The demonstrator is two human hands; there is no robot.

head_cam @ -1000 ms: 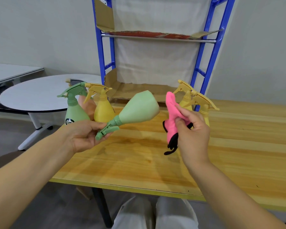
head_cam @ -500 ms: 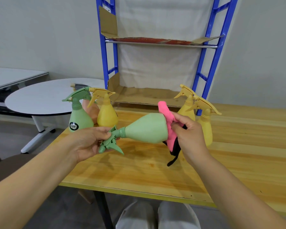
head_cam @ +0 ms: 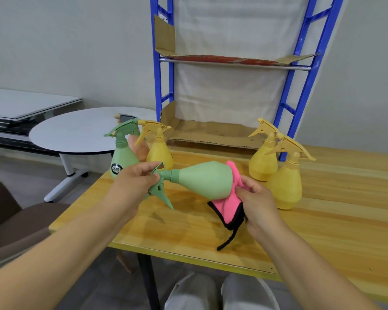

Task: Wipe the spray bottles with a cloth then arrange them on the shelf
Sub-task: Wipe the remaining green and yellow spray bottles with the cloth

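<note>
My left hand (head_cam: 133,183) grips the trigger head of a green spray bottle (head_cam: 202,179), held sideways above the wooden table (head_cam: 323,220) with its base pointing right. My right hand (head_cam: 257,201) presses a pink cloth (head_cam: 231,201) with black trim against that base. Another green bottle (head_cam: 121,156) and a yellow one (head_cam: 159,151) stand upright at the table's left back, a pink bottle (head_cam: 139,147) partly hidden between them. Two yellow bottles (head_cam: 263,161) (head_cam: 286,186) stand at the right. The blue shelf (head_cam: 300,74) rises behind, its cardboard-lined lower level (head_cam: 211,133) bare.
A round white table (head_cam: 76,130) stands to the left behind the wooden table. A grey desk (head_cam: 20,104) sits at far left. A brown seat (head_cam: 14,224) is at my lower left. The shelf's upper level (head_cam: 233,60) holds cardboard.
The held green bottle has swung from pointing up and right to lying level. My right hand brought the pink cloth against its base and slid lower. The camera view tilted down slightly.
</note>
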